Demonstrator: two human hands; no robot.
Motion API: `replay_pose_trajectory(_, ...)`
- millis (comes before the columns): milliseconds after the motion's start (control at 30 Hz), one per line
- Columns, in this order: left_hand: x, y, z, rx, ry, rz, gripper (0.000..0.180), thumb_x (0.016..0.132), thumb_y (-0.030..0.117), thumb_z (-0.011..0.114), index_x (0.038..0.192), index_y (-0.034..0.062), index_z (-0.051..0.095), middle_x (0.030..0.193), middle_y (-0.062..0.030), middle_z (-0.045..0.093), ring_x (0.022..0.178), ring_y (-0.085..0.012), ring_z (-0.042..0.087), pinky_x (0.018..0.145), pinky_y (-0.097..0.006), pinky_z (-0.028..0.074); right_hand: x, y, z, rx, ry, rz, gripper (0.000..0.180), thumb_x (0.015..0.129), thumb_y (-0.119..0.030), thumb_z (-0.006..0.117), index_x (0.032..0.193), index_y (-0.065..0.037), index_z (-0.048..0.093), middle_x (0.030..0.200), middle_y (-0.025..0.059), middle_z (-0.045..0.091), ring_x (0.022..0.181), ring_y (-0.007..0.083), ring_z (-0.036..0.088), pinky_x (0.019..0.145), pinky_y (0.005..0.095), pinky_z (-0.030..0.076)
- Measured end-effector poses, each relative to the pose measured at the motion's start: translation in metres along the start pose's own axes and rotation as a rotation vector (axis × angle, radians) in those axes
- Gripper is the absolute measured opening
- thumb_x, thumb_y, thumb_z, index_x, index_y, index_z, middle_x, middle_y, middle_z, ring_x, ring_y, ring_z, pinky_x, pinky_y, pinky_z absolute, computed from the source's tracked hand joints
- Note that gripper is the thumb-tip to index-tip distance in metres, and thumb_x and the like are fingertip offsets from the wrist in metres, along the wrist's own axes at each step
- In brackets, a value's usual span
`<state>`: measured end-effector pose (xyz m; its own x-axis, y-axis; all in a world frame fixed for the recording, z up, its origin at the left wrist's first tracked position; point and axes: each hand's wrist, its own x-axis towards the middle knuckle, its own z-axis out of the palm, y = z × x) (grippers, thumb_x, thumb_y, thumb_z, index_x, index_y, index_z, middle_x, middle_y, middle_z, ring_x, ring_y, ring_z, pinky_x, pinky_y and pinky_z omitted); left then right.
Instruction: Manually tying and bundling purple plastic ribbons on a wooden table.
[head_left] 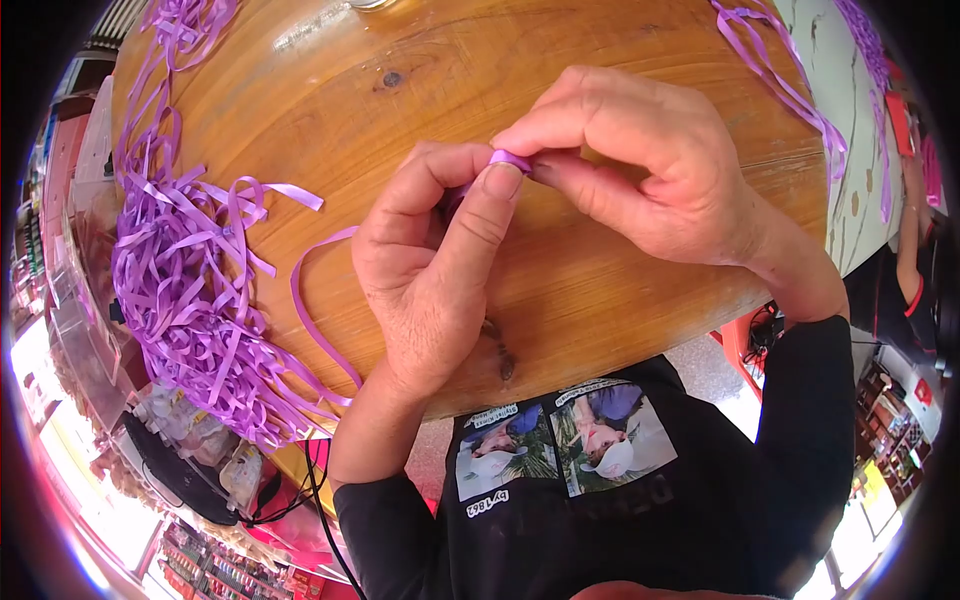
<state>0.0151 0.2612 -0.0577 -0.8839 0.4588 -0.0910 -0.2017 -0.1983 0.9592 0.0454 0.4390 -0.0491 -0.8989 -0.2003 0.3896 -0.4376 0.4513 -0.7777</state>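
A round wooden bench (pixel 300 110) fills the view, its near edge curving just above the person's dark shirt, with bare wood open behind the hands. The left hand (pixel 425 280) and right hand (pixel 640 165) meet over the middle, each grip pinched shut, thumb and forefinger on a small fold of purple ribbon (pixel 510 159). A loose strand (pixel 315 320) trails toward the edge. A heap of ribbons (pixel 190 300) spills over the left rim; more strips (pixel 790 95) lie far right.
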Motion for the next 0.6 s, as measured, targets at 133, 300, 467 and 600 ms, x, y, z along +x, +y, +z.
replay_pose_trajectory(133, 0.001, 0.003, 0.000, -0.014, 0.015, -0.121, 0.009, 0.085, 0.001, 0.061, 0.094, -0.0017, 0.061, 0.083, 0.0016, 0.057, 0.072, -0.0039, 0.048, 0.066, -0.018, 0.039, 0.001, 0.008, 0.000, -0.234, 0.053, -0.278, 0.033, 0.063, 0.004, 0.067, 0.095, 0.001, 0.064, 0.080, 0.0102, 0.059, 0.068, 0.0215, 0.057, 0.057, 0.0291, 0.045)
replay_pose_trajectory(300, 0.006, 0.002, -0.009, -0.053, 0.018, -0.216, 0.011, 0.083, 0.002, 0.063, 0.094, -0.0010, 0.063, 0.085, 0.0008, 0.061, 0.076, -0.0052, 0.053, 0.069, -0.018, 0.043, 0.013, 0.017, -0.003, -0.352, 0.007, -0.552, 0.038, 0.057, -0.005, 0.065, 0.094, 0.004, 0.065, 0.078, 0.0100, 0.057, 0.067, 0.0218, 0.056, 0.056, 0.0282, 0.045)
replay_pose_trajectory(467, 0.012, 0.008, -0.014, -0.089, -0.033, -0.296, 0.011, 0.082, 0.001, 0.065, 0.092, -0.0016, 0.064, 0.084, 0.0003, 0.062, 0.077, -0.0057, 0.054, 0.070, -0.018, 0.044, 0.029, 0.026, -0.010, -0.386, -0.014, -0.711, 0.028, 0.062, -0.002, 0.068, 0.089, 0.002, 0.064, 0.075, 0.0049, 0.056, 0.064, 0.0135, 0.053, 0.055, 0.0225, 0.042)
replay_pose_trajectory(600, 0.014, 0.010, -0.013, -0.048, 0.001, -0.281, 0.010, 0.081, 0.002, 0.066, 0.091, -0.0016, 0.064, 0.081, 0.0009, 0.062, 0.072, -0.0043, 0.053, 0.065, -0.017, 0.043, 0.035, 0.017, -0.017, -0.200, -0.054, -0.432, 0.022, 0.067, -0.002, 0.065, 0.088, 0.001, 0.063, 0.078, 0.0072, 0.056, 0.067, 0.0181, 0.054, 0.056, 0.0259, 0.042)
